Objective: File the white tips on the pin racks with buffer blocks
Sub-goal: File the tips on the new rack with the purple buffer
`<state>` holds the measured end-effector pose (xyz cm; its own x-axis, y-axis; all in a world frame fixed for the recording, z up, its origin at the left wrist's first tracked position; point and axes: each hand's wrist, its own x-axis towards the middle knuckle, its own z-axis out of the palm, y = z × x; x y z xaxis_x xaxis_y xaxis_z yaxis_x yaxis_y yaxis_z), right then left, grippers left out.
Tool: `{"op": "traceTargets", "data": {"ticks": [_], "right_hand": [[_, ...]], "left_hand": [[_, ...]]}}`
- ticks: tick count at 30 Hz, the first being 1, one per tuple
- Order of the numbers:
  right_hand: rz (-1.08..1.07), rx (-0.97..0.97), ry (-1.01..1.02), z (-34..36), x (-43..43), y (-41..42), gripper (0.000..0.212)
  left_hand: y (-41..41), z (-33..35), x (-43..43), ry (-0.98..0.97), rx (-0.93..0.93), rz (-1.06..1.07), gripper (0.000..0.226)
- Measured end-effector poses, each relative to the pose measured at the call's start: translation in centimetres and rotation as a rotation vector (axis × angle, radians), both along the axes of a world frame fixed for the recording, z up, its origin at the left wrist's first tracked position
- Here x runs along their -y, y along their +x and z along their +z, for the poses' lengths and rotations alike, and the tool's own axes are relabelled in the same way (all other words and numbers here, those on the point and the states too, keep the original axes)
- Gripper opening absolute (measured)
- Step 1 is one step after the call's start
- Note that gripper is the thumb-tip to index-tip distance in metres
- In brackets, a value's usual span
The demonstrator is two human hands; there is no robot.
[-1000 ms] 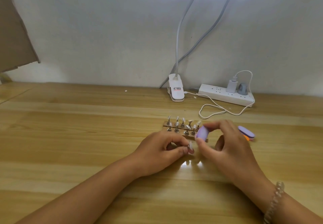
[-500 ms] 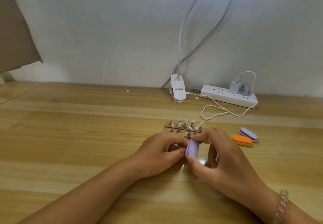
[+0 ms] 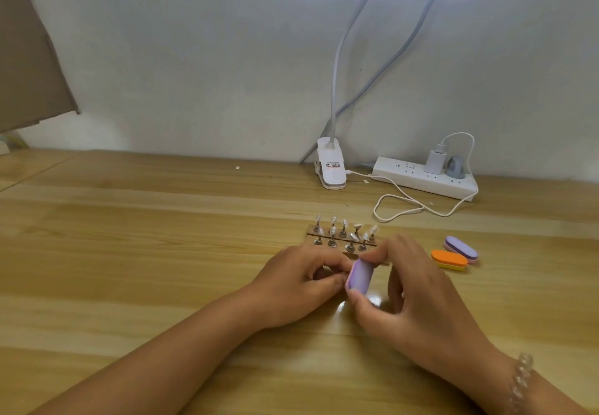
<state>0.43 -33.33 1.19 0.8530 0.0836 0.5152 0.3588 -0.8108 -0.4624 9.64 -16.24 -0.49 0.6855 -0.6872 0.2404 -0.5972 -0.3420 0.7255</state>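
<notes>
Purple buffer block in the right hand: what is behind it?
Beyond the purple buffer block, the pin rack stands with white tips. At its left edge the left hand curls its fingers; the block covers whatever they pinch.

Your lilac buffer block stood on edge, pinched by your right fingers; the pin rack of upright white tips lay just beyond them; a purple block and an orange block lay touching, off to their right.

The left hand and right hand are bare. The left forearm is bare as far as the view reaches. The right wrist wears a bracelet of clear, rounded, glossy beads in a single row. The fingernails are too blurred to describe.
</notes>
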Motion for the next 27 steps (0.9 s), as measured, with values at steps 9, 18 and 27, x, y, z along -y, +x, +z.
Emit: {"op": "traceTargets", "data": {"ticks": [9, 18, 27], "right_hand": [[0.022, -0.003, 0.066, -0.5, 0.1, 0.4, 0.027], [-0.025, 0.009, 0.278, -0.6, 1.0, 0.8, 0.027], [-0.021, 0.06, 0.023, -0.4, 0.4, 0.5, 0.029]], "left_hand": [[0.1, -0.1, 0.1, 0.013, 0.006, 0.001, 0.014], [0.0, 0.0, 0.1, -0.101, -0.027, -0.005, 0.013], [-0.1, 0.4, 0.1, -0.107, -0.04, -0.027, 0.015]]}}
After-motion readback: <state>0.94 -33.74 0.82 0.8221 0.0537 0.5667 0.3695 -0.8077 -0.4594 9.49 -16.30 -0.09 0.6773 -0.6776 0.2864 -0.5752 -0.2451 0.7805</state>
